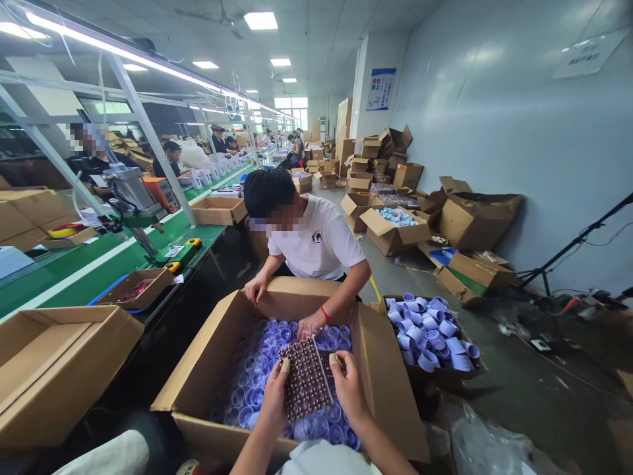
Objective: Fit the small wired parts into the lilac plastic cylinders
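A dark brown panel studded with rows of small round beads (304, 382) is held up over an open cardboard box (195, 369). My left hand (275, 389) grips its left edge, the thumb on the face. At the other side my right hand (349, 382) pinches a smaller visible part of similar beaded material, behind the panel's pale right edge. I cannot tell whether this is the same piece or a second one. Both thumbs wear beige coverings. Below, the box holds many translucent purple cups (252, 379). A co-worker's hand (311, 324) reaches in from the far side.
Across the box a co-worker (316, 231) leans in, another hand on the rim. A carton of purple cups (430, 330) stands on the right. To the left are an empty-looking carton (59, 363), a green conveyor bench (99, 270) and a small press (131, 198). A tripod (568, 244) stands by the wall.
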{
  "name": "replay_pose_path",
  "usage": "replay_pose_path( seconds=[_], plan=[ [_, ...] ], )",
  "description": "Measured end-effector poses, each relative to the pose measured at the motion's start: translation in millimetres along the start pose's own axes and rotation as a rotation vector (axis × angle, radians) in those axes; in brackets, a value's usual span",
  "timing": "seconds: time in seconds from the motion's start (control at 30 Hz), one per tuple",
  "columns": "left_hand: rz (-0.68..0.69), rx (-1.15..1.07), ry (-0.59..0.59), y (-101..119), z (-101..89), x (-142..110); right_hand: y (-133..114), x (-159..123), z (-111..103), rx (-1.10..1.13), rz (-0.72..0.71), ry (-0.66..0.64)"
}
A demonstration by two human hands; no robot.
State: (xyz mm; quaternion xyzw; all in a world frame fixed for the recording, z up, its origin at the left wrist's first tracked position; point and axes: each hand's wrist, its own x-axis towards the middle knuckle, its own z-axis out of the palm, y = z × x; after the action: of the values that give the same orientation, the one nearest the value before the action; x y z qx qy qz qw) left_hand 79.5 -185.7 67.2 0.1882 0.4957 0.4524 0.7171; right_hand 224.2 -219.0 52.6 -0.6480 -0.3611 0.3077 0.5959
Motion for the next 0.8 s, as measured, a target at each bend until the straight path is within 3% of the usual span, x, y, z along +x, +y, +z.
replay_pose_path(
  seconds=[0.13, 0.33, 0.47, 0.57, 0.8],
  plan=[
    [0.004, -0.079, -0.003, 11.5, 6.7, -6.9, -5.7, -8.3, -3.5, -0.148, -0.116, -0.18],
    [-0.019, -0.121, -0.005, 9.3, 3.2, -6.5, -10.9, -16.5, -5.7, -0.136, -0.02, -0.452],
    [-0.095, -0.176, -0.026, 2.3, -0.7, -2.5, -15.5, -19.0, -5.7, -0.161, -0.034, -0.485],
    [-0.057, -0.178, -0.03, 0.9, -2.0, -3.3, -17.9, -21.6, -5.1, -0.212, -0.066, -0.472],
    [0.005, 0.053, -0.081, 4.9, 5.5, -14.2, -15.8, -31.1, -8.3, -0.16, 0.008, -0.44]
  ],
)
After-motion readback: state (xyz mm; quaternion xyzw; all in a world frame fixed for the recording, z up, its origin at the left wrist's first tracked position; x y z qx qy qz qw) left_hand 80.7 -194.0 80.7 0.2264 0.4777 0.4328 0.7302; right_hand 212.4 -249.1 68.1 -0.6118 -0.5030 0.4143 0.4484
